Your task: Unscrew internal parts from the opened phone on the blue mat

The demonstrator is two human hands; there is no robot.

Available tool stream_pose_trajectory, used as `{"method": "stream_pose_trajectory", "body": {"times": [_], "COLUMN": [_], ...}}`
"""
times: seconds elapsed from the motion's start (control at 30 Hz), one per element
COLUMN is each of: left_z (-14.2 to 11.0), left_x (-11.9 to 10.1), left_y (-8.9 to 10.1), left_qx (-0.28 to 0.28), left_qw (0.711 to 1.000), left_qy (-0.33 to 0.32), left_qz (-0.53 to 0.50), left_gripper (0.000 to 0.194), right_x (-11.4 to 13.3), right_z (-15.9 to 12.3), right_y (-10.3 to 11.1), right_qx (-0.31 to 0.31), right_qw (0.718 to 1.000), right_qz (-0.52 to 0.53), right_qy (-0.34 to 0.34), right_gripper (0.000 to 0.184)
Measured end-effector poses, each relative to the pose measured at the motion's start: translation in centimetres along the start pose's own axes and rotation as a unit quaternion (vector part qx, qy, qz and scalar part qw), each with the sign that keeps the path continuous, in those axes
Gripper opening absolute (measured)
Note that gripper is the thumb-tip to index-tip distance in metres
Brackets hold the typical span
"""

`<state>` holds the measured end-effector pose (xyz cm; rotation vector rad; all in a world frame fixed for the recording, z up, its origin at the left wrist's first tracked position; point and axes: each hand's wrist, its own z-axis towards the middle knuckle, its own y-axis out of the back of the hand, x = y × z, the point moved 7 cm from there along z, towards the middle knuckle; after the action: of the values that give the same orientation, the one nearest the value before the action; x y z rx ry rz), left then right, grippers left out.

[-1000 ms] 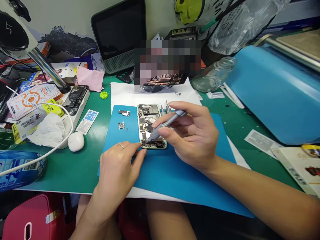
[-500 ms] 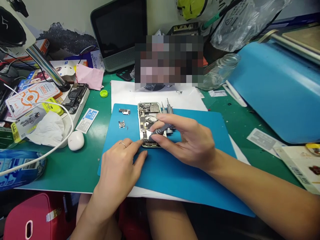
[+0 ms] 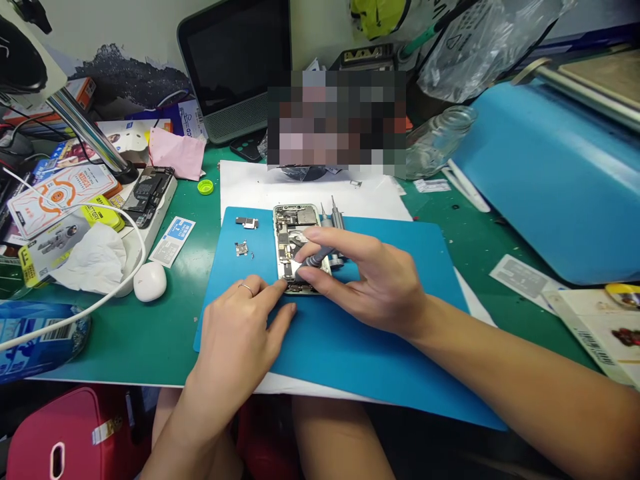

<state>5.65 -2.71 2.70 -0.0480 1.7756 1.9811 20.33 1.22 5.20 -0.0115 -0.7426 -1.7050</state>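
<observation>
On the blue mat [image 3: 360, 360] lies an opened phone [image 3: 296, 215], its inner parts and boards showing. My left hand [image 3: 240, 327] is open; its index fingertip touches the phone's lower left edge, and the thumb stands apart over the mat. Between thumb and fingers, my right hand [image 3: 373, 280] grips a dark grey ribbed hand tool [image 3: 316, 259], tilted, with its lower end over the phone's bottom part. What kind of tip it has cannot be made out. Two grey screwdrivers [image 3: 336, 215] lie just right of the phone, partly behind my right hand.
Small metal parts [image 3: 247, 223] and a bracket [image 3: 242, 248] lie left of the phone. At the left are a white earbud case [image 3: 150, 281], a white cable [image 3: 144, 233] and a pile of boxes [image 3: 60, 197]. A glass jar [image 3: 440, 140] lies at the back right.
The whole view has shifted slightly. Both hands keep nearly the same pose at the phone, and the right hand still grips the ribbed tool.
</observation>
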Motion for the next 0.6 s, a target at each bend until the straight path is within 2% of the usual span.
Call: {"method": "stream_pose_trajectory", "body": {"times": [0.27,0.43,0.6], "left_z": [0.05,0.05,-0.07], "left_x": [-0.18,-0.19,-0.28], "left_y": [0.01,-0.03,0.13], "left_qx": [0.008,0.017,-0.003], "left_qw": [1.0,1.0,1.0], "left_qy": [-0.002,0.0,-0.012], "left_qz": [0.012,0.016,0.013], "left_gripper": [0.025,0.027,0.026], "right_x": [0.22,-0.08,-0.35], "right_z": [-0.19,-0.27,-0.39], "right_y": [-0.16,-0.12,0.07], "right_qx": [0.013,0.005,-0.017], "right_qw": [0.999,1.0,0.999], "right_qz": [0.003,0.002,0.026], "right_qy": [0.035,0.009,-0.014], "right_gripper": [0.06,0.057,0.063]}}
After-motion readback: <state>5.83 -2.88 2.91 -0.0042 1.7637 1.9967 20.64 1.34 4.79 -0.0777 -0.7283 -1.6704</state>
